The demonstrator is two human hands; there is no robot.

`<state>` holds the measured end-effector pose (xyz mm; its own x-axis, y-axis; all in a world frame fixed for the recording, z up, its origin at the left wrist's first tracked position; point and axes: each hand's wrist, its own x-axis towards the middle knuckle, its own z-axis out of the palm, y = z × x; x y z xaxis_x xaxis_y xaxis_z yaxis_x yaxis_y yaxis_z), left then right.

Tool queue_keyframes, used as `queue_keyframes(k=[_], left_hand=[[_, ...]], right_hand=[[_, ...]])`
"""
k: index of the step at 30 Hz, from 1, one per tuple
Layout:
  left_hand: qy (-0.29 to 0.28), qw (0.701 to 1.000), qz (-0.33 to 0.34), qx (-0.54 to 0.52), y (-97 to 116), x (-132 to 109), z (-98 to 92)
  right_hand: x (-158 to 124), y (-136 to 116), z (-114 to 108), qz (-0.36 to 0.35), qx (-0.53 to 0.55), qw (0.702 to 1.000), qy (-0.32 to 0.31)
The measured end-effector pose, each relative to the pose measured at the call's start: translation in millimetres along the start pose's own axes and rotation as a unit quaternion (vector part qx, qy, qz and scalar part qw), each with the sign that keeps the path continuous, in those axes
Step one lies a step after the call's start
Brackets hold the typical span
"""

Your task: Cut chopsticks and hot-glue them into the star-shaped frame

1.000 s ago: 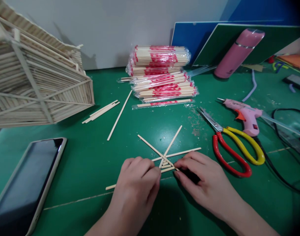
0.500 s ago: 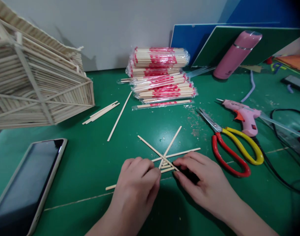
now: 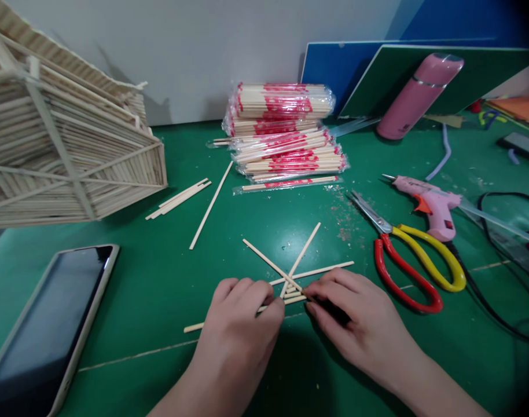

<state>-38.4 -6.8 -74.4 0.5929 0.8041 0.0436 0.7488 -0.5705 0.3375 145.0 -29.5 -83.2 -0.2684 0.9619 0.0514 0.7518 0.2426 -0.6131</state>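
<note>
Several pale wooden sticks lie crossed on the green table, forming a small triangular lattice point(image 3: 293, 284) between my hands. My left hand point(image 3: 245, 315) is closed around a long chopstick point(image 3: 194, 328), whose end pokes out to the left; its other end runs under the fingers toward the lattice. My right hand point(image 3: 355, 313) pinches at the lattice's right corner, thumb and forefinger closed on the lower end of a slanting stick point(image 3: 264, 258). A second stick point(image 3: 308, 243) leans the other way and crosses it. The fingertips partly hide the lattice corners.
Wrapped chopstick packs point(image 3: 286, 136) are piled at the back. Loose sticks point(image 3: 180, 198) lie left of them. Scissors point(image 3: 384, 229), a pink glue gun point(image 3: 436, 202) with a cord and a pink flask point(image 3: 421, 95) are at right. A phone point(image 3: 51, 318) and a stick-built model point(image 3: 73, 139) stand left.
My left hand has shifted slightly, and the chopstick in it has moved a little up and left, closer to the lattice. My right fingers have closed in a little at the corner.
</note>
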Motion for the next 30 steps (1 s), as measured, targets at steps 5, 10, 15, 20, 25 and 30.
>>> queue_keyframes(k=[5, 10, 15, 20, 25, 30], left_hand=[[0.038, 0.999, 0.011, 0.009, -1.8, -1.3, 4.5], [0.011, 0.999, -0.003, -0.03, -2.1, -1.4, 3.6], [0.007, 0.999, -0.011, -0.03, -1.8, -1.1, 2.3], [0.019, 0.999, -0.007, -0.037, -4.1, -3.4, 5.2], [-0.001, 1.0, -0.01, -0.028, -3.1, -3.0, 2.6], [-0.02, 1.0, -0.017, -0.014, 0.4, -0.1, -2.2]], right_hand=[[-1.7, 0.5, -0.3, -0.011, 0.001, 1.0, -0.003], [-0.1, -0.2, 0.2, -0.007, -0.001, 1.0, 0.002], [0.6, -1.3, -0.3, -0.002, -0.001, 1.0, 0.009], [0.1, -0.7, 0.2, 0.004, 0.005, 1.0, 0.013], [0.8, -0.3, 0.7, 0.013, 0.019, 1.0, 0.006], [0.9, -0.4, 1.2, 0.014, 0.02, 1.0, 0.003]])
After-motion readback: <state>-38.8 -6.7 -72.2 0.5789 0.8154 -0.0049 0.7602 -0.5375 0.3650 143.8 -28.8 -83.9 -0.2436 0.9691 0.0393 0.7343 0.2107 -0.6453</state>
